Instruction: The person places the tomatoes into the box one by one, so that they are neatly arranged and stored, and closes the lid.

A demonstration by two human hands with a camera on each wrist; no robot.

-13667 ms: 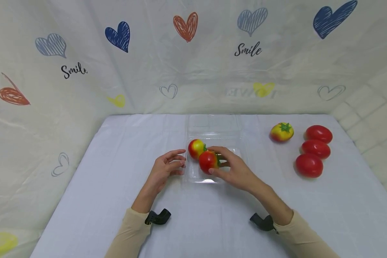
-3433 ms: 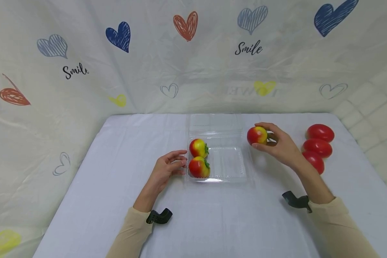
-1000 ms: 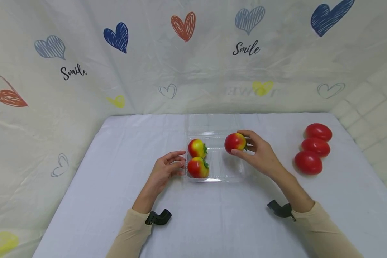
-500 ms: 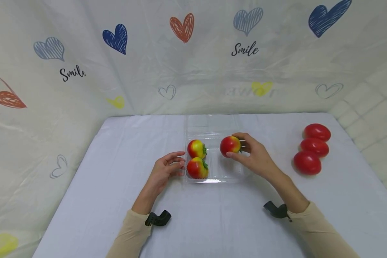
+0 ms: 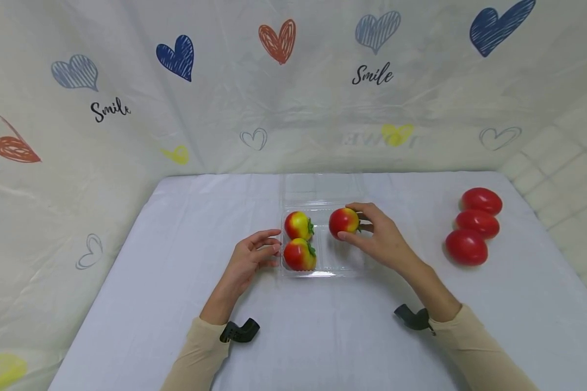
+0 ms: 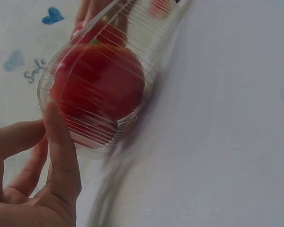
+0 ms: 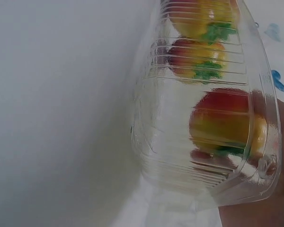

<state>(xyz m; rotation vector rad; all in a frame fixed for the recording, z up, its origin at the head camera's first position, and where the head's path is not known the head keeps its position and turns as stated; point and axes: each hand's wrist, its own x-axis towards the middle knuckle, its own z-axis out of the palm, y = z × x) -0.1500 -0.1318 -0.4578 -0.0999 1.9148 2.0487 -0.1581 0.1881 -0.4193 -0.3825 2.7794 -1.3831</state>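
Pinching fruit [image 5: 343, 221] in right hand [image 5: 382, 237], touching box [image 5: 336, 262] with spread left hand [image 5: 247, 258]; might drop it below fingertips by loosening

The backdrop [image 5: 303, 103] reads “Smile” [image 5: 373, 74] twice, plus some faint reversed lettering [image 5: 356, 139]

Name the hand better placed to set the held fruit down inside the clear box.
Right, most likely. The right hand grips the red-and-yellow fruit at the clear box's right part; the left hand is by its left wall, holding no fruit.
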